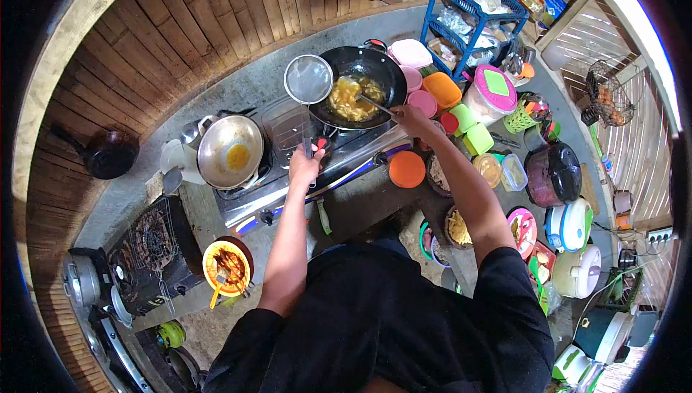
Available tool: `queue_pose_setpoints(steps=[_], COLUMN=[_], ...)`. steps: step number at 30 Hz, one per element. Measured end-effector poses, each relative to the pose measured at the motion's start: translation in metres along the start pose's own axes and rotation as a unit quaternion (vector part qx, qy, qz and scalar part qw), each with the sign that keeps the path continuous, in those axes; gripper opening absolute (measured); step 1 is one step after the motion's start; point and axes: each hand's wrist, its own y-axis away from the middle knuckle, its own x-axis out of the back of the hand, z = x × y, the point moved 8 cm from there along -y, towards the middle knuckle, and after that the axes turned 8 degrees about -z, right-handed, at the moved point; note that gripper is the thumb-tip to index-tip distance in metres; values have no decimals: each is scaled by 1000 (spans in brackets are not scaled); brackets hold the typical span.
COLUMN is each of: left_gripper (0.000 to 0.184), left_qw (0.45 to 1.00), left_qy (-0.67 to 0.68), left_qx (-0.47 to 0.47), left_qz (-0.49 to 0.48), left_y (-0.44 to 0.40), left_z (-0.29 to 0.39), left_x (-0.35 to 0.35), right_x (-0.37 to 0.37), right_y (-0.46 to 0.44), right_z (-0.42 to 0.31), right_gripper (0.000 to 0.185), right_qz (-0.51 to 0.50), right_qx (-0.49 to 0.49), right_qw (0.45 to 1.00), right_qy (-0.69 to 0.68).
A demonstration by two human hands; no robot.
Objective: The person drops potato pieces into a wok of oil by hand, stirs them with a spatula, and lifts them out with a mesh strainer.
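Note:
My left hand (305,168) is closed around the handle of a round mesh strainer (308,78), whose bowl hangs beside the left rim of a black wok (393,76). My right hand (414,120) grips the handle of a metal spatula (376,104), and its far end is down in the wok. Pale pieces of food (349,99) lie in yellowish oil there. The wok sits on the right side of a gas stove (249,202). On the left side stands a light metal pan (209,149) with a little yellow oil at its bottom.
Several lidded plastic containers (441,89) crowd the counter right of the wok, below a blue rack (472,40). An orange lid (407,169) lies near my right forearm. Front left are a yellow bowl (209,267) with sauce and a grill (155,238). A knife (324,217) lies before the stove.

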Motion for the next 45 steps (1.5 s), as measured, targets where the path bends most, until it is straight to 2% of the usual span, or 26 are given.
queue_pose_setpoints(steps=[1, 5, 8, 10, 11, 13, 17, 20, 22, 26, 28, 32, 34, 35, 37, 41, 43, 45], left_gripper=[29, 30, 30, 30, 30, 29, 27, 27, 27, 27, 28, 28, 28, 28, 28, 28, 27, 27], left_qw=[1000, 1000, 1000, 1000, 1000, 1000, 1000, 1000, 1000, 1000, 1000, 1000, 1000, 1000, 1000, 1000, 1000, 1000], left_qy=[1, -11, -2, 4, -8, -19, -7, -4, 2, -10, -10, -2, -4, -5, -7, 0, 9, 4], left_qx=[1, -12, -12, -11, -10, -10, -2, 0, 1, -7, -4, 6, 4, 4, 3, 14, 15, 19], left_qz=[1, 5, 2, 2, 1, -1, -9, -13, -11, 0, 2, -3, -2, -1, 0, -4, -4, -5], left_y=[-1, -4, -2, -2, -1, 0, -1, 1, 0, -3, -1, 3, 3, 4, 4, 5, 6, 5], left_z=[-2, -2, -3, -1, -1, 2, 0, 3, 0, -2, 0, 3, 3, 3, 4, 4, 3, 2], left_x=[0, 0, -1, 1, 0, 0, -1, -2, -2, -1, -1, 0, 0, 0, 1, 0, 0, -1], right_x=[-4, 10, 22, 35, 32, 39, 43, 43, 36, 32, 16, -1, 8, 7, 33, 45, 43, 37], right_y=[2, 23, 42, 51, 53, 59, 59, 53, 45, 43, 48, 43, 39, 38, 43, 40, 34, 30], right_z=[-3, -17, -22, -15, -10, 0, 9, 18, 23, 16, 16, 14, 6, 6, -11, -7, 10, 18], right_gripper=[28, 28, 30, 32, 32, 33, 33, 29, 28, 27, 28, 29, 27, 27, 26, 26, 28, 27], right_qz=[-39, -17, -6, 108, 107, 145, 156, 123, 70, 36, -84, -80, -11, -11, 134, 174, 180, 180], right_qx=[-2, 39, 25, 32, 32, -40, -60, -99, -45, 26, -96, -71, -10, -10, 62, 11, -68, -78], right_qw=[999, 998, 999, 992, 992, 978, 969, 972, 986, 995, 989, 985, 990, 990, 989, 983, 976, 974], right_qy=[-34, -57, -24, 61, 61, 147, 180, 171, 147, 88, -77, -137, -142, -143, 0, 50, 105, 115])
